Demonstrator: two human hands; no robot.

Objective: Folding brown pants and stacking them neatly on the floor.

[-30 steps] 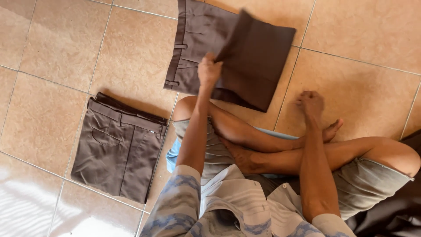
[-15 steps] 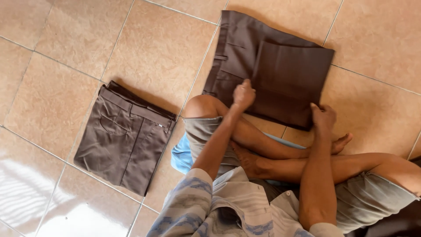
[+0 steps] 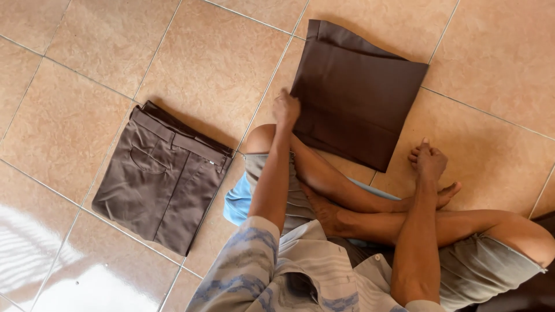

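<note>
Left fingers (image 3: pixel 285 107) seemingly grip folded brown trousers' (image 3: pixel 358 95) near-left edge.

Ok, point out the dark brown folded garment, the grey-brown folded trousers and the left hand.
dark brown folded garment (image 3: pixel 361 95), head view, middle of its flat top face.
grey-brown folded trousers (image 3: pixel 159 179), head view, centre of the cloth below the waistband.
left hand (image 3: pixel 286 108), head view, back of the hand at the garment's edge.

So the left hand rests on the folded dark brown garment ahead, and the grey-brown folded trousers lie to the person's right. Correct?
Not quite. The head view shows the grey-brown folded trousers to the person's left. The left hand does rest on the folded dark brown garment.
</note>
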